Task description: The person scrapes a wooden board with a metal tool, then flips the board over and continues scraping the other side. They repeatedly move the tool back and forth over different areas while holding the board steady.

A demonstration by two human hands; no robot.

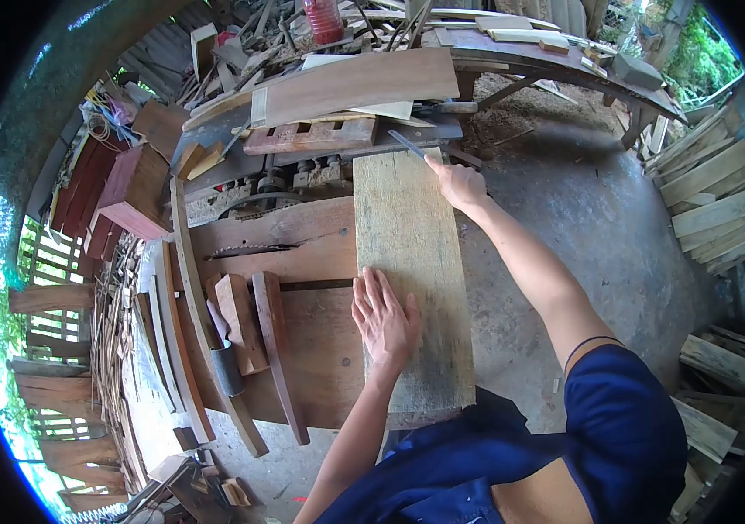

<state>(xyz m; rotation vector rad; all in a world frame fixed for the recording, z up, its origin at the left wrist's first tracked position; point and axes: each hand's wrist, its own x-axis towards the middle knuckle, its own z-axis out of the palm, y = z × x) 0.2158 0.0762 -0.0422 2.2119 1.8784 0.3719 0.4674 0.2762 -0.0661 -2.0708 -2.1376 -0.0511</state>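
A long, rough, pale wooden board point(411, 218) lies over the workbench, its near end close to my body. My left hand point(385, 319) rests flat on the board's left side, fingers stretched out and pointing away from me. At the far right corner of the board, my right hand point(460, 182) is closed round a narrow flat grey metal tool point(407, 142). The tool's free end points away and to the left, past the board's far edge. Its handle end is hidden in my fist.
Left of the board, a wooden block point(241, 323), a dark curved wooden piece point(279, 358) and a grey cylinder point(226, 371) lie on the bench point(324, 349). A circular saw blade point(250, 251) pokes through a slot there. Beyond lies a wide plank point(359, 87).
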